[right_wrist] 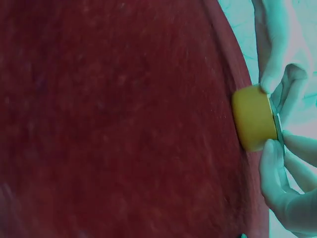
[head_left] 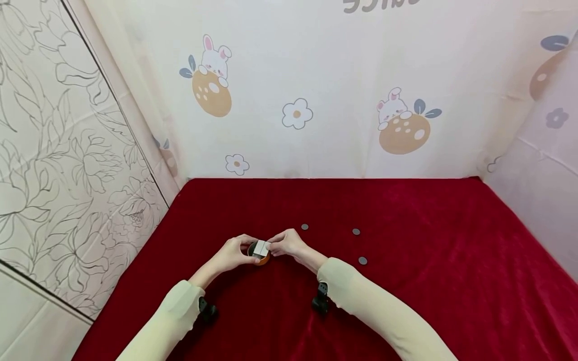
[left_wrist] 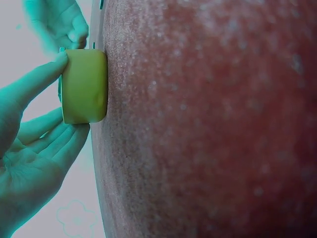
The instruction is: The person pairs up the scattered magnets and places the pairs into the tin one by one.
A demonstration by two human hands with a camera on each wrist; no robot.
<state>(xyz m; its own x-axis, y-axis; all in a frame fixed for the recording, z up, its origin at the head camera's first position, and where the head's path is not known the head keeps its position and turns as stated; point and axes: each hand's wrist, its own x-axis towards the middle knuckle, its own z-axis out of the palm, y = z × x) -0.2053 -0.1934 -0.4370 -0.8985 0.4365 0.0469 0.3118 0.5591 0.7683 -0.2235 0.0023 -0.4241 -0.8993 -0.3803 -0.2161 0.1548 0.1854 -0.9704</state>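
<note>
A small round container (head_left: 264,260), orange in the head view and yellowish in the wrist views, stands on the red cloth. My left hand (head_left: 232,253) grips it, thumb on one side and fingers round the other; the left wrist view shows the smooth wall of the container (left_wrist: 84,87). Across its mouth lies a flat whitish square piece (head_left: 261,247), seen edge-on as a thin plate (right_wrist: 278,126) in the right wrist view. My right hand (head_left: 289,243) pinches the near edge of that piece between thumb and fingers. The container's inside is mostly hidden.
Several flat grey discs lie on the red cloth (head_left: 420,240) to the right: one disc (head_left: 304,226) just beyond my right hand, another disc (head_left: 356,231) farther right, and a third disc (head_left: 363,260) nearer me. A patterned curtain (head_left: 334,90) hangs behind the table.
</note>
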